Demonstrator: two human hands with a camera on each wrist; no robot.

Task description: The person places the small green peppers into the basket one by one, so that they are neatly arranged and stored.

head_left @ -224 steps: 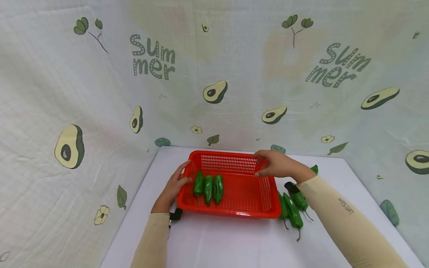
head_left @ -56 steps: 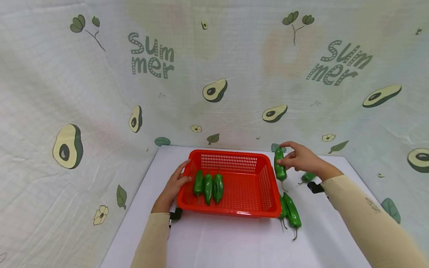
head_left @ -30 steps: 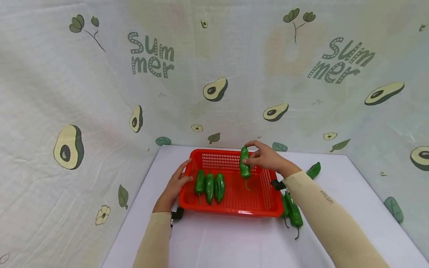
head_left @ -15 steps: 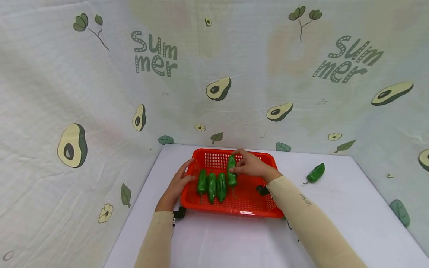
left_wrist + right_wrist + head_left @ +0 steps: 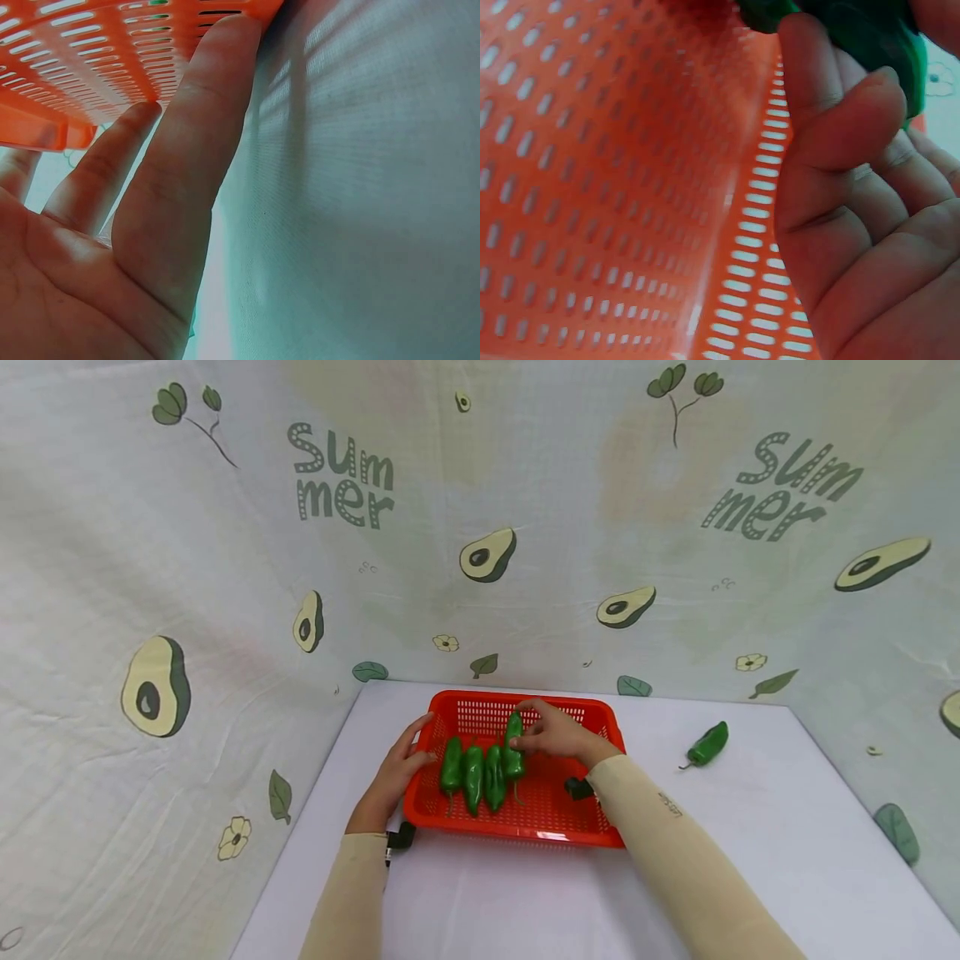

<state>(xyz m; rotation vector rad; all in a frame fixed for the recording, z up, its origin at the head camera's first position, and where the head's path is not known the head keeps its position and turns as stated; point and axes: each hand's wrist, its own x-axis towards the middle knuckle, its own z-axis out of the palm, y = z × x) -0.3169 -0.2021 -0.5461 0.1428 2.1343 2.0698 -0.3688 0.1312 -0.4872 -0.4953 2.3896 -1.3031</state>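
A red perforated plastic basket (image 5: 558, 839) stands on the white table. Inside it, three green chili peppers (image 5: 452, 766) lie in a row toward the left, stems in differing directions. My right hand (image 5: 557, 731) pinches another green pepper (image 5: 513, 747), stem toward me, right beside that row. In the right wrist view this pepper (image 5: 157, 2) is not the focus; the held pepper (image 5: 862, 34) is between fingers and thumb above the basket floor. My left hand (image 5: 393, 777) rests at the basket's left side, fingers fairly straight; in the left wrist view its fingertips touch the slotted wall (image 5: 90, 52).
A loose green pepper (image 5: 707, 745) lies on the white table (image 5: 750, 827) to the right of the basket. A printed cloth (image 5: 555, 527) hangs behind and at both sides. My right forearm (image 5: 675, 852) crosses the basket's right front corner.
My right hand has carried a pepper from the table right of the basket leftward and down into it, alongside the row of three. The left hand stays at the basket's left side.
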